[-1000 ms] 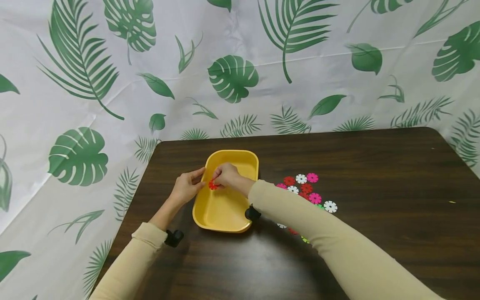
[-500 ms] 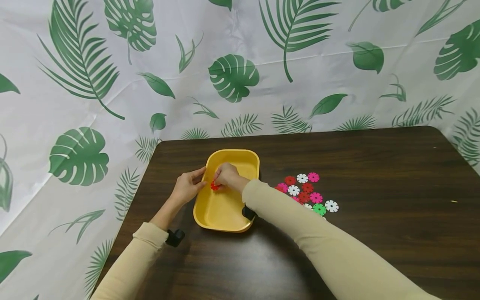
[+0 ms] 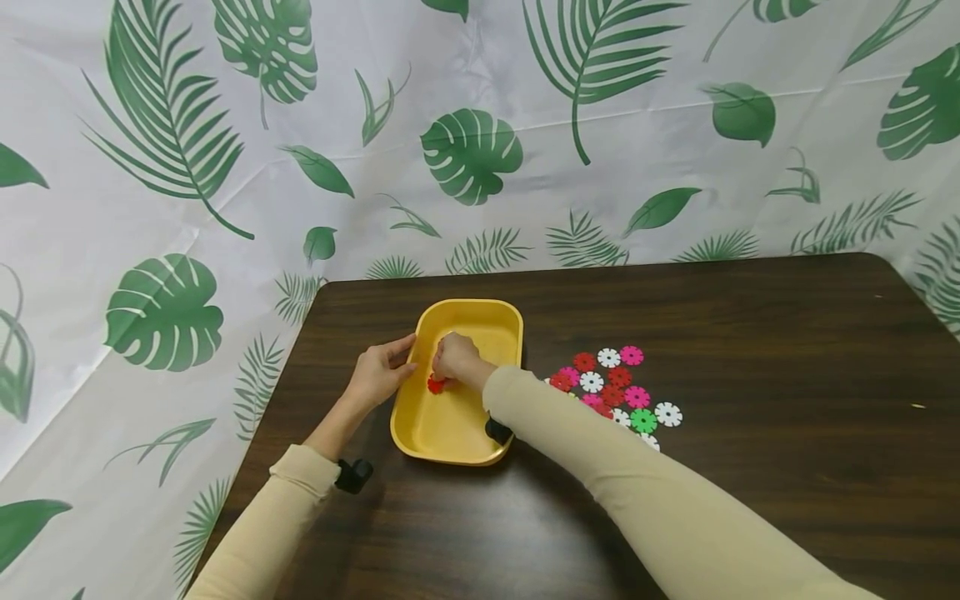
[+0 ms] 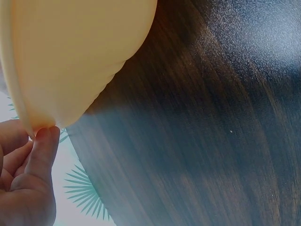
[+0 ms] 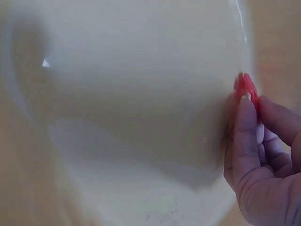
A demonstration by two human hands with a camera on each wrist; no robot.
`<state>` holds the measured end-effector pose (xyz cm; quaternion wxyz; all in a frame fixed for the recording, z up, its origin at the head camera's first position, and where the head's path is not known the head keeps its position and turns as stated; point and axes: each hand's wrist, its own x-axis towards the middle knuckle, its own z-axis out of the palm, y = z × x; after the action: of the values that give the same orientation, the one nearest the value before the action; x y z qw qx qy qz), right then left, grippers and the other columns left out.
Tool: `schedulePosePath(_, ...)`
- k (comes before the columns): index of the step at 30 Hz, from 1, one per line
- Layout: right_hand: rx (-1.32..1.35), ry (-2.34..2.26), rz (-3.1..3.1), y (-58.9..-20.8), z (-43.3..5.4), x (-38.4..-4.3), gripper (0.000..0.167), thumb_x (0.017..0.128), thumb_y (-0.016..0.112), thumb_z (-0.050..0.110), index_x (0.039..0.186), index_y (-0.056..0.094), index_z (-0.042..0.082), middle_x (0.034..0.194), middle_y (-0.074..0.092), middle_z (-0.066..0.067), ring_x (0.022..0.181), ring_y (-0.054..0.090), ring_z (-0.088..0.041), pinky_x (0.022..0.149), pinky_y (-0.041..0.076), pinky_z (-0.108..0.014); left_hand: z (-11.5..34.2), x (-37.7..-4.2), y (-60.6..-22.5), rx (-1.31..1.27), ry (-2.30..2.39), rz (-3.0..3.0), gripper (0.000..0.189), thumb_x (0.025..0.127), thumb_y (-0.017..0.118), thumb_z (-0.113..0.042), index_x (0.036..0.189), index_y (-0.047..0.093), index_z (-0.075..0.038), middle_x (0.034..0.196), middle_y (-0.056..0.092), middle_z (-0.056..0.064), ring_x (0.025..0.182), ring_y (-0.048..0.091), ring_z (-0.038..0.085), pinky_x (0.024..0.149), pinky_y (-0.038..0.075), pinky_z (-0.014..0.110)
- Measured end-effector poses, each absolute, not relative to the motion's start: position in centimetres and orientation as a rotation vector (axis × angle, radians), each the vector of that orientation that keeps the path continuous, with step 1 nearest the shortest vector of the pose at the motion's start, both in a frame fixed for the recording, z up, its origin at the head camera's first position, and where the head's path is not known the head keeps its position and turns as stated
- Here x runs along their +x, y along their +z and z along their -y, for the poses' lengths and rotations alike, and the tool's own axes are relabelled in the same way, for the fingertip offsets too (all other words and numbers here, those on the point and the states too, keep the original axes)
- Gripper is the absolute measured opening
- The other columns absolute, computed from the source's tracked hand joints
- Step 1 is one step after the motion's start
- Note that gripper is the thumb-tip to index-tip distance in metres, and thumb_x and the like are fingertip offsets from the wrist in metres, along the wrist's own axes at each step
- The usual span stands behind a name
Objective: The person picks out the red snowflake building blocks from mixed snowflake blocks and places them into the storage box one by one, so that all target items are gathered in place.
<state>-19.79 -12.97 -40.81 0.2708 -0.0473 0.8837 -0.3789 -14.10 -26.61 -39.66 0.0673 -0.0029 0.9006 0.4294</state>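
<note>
A yellow plastic tub (image 3: 457, 425) sits on the dark wooden table. My left hand (image 3: 375, 375) pinches its left rim; in the left wrist view the thumb and fingers of the left hand (image 4: 30, 174) meet at the edge of the tub (image 4: 80, 52). Inside the tub, my right hand (image 3: 456, 358) holds a red notched disc (image 3: 436, 384) low near the left wall. The right wrist view has the red disc (image 5: 245, 89) between thumb and fingers of the right hand (image 5: 263, 165). A pale bit shows among those fingers, too unclear to name.
Several notched discs in red, pink, white and green lie loose right of the tub, such as a green disc (image 3: 643, 420) and a white disc (image 3: 668, 414). My right sleeve (image 3: 600, 458) covers part of the pile. A leaf-printed cloth (image 3: 480, 225) hangs behind the table.
My right hand has shifted slightly toward me inside the tub, taking the red disc with it. The right forearm has dropped lower, uncovering more of the discs. The left hand keeps its place.
</note>
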Motion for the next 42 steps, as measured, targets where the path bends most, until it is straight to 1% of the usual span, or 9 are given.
schedulePosePath(4, -0.16, -0.98, -2.429, -40.99, 13.04, -19.62, 0.03, 0.08, 0.066, -0.001, 0.058, 0.049, 0.009, 0.059, 0.051, -0.003, 0.046, 0.055, -0.013, 0.046, 0.053, -0.021, 26.6, -14.13, -39.72, -0.012, 1.291, -2.718, 0.053, 0.088, 0.06, 0.003, 0.139, 0.044, 0.0, 0.138, 0.048, 0.02, 0.116, 0.056, 0.034, 0.086, 0.053, 0.04)
schedulePosePath(9, -0.166, -0.953, -2.461, -41.17, 13.17, -19.55, 0.029, 0.083, 0.064, 0.001, 0.06, 0.048, 0.009, 0.061, 0.051, -0.003, 0.05, 0.06, -0.015, 0.053, 0.057, -0.025, 26.62, -14.11, -39.75, -0.022, 1.29, -2.714, 0.053, 0.089, 0.06, 0.002, 0.139, 0.044, -0.001, 0.138, 0.048, 0.02, 0.116, 0.056, 0.034, 0.086, 0.053, 0.04)
schedulePosePath(17, -0.177, -0.922, -2.472, -41.16, 13.09, -19.54, 0.019, 0.079, 0.071, 0.002, 0.07, 0.054, 0.007, 0.065, 0.052, -0.004, 0.052, 0.059, -0.015, 0.052, 0.057, -0.025, 26.63, -14.09, -39.78, -0.022, 1.296, -2.712, 0.053, 0.089, 0.06, 0.002, 0.139, 0.044, -0.001, 0.138, 0.048, 0.02, 0.116, 0.056, 0.034, 0.087, 0.053, 0.04)
schedulePosePath(21, -0.178, -0.917, -2.481, -41.04, 13.02, -19.45, 0.011, 0.079, 0.07, 0.001, 0.082, 0.061, 0.004, 0.068, 0.052, -0.004, 0.052, 0.06, -0.016, 0.051, 0.057, -0.025, 26.59, -14.07, -39.81, -0.024, 1.3, -2.71, 0.053, 0.089, 0.06, 0.002, 0.139, 0.044, -0.001, 0.138, 0.048, 0.02, 0.116, 0.056, 0.034, 0.087, 0.053, 0.04)
schedulePosePath(26, -0.177, -0.913, -2.495, -40.99, 13.02, -19.42, 0.024, 0.077, 0.073, 0.001, 0.1, 0.064, 0.003, 0.074, 0.053, -0.005, 0.055, 0.061, -0.017, 0.055, 0.058, -0.026, 26.58, -14.07, -39.77, -0.02, 1.298, -2.718, 0.053, 0.089, 0.06, 0.002, 0.139, 0.044, -0.001, 0.138, 0.048, 0.02, 0.116, 0.056, 0.034, 0.087, 0.053, 0.04)
schedulePosePath(28, -0.176, -0.913, -2.497, -41.04, 13.04, -19.45, 0.023, 0.076, 0.074, 0.001, 0.097, 0.063, 0.003, 0.075, 0.052, -0.005, 0.055, 0.061, -0.017, 0.056, 0.058, -0.027, 26.59, -14.08, -39.75, -0.013, 1.296, -2.722, 0.053, 0.089, 0.06, 0.002, 0.139, 0.044, -0.001, 0.138, 0.048, 0.021, 0.116, 0.056, 0.034, 0.087, 0.053, 0.04)
schedulePosePath(31, -0.178, -0.912, -2.498, -41.16, 13.11, -19.48, 0.019, 0.075, 0.075, 0.0, 0.084, 0.059, 0.004, 0.071, 0.05, -0.005, 0.055, 0.061, -0.018, 0.055, 0.058, -0.028, 26.61, -14.09, -39.77, -0.009, 1.295, -2.723, 0.053, 0.089, 0.06, 0.002, 0.139, 0.044, -0.001, 0.138, 0.047, 0.021, 0.116, 0.056, 0.034, 0.087, 0.053, 0.04)
schedulePosePath(34, -0.179, -0.908, -2.498, -41.21, 13.2, -19.45, 0.022, 0.075, 0.075, 0.0, 0.077, 0.055, 0.006, 0.068, 0.05, -0.004, 0.054, 0.062, -0.018, 0.055, 0.058, -0.028, 26.65, -14.11, -39.8, -0.003, 1.299, -2.725, 0.053, 0.089, 0.06, 0.003, 0.139, 0.044, 0.0, 0.138, 0.047, 0.021, 0.116, 0.056, 0.034, 0.087, 0.053, 0.04)
schedulePosePath(42, -0.182, -0.901, -2.495, -41.23, 13.17, -19.38, 0.019, 0.077, 0.075, 0.002, 0.081, 0.057, 0.004, 0.069, 0.05, -0.005, 0.06, 0.067, -0.02, 0.059, 0.059, -0.03, 26.68, -14.17, -39.89, -0.001, 1.303, -2.72, 0.053, 0.089, 0.06, 0.003, 0.139, 0.044, 0.0, 0.139, 0.046, 0.02, 0.116, 0.055, 0.034, 0.087, 0.052, 0.04)
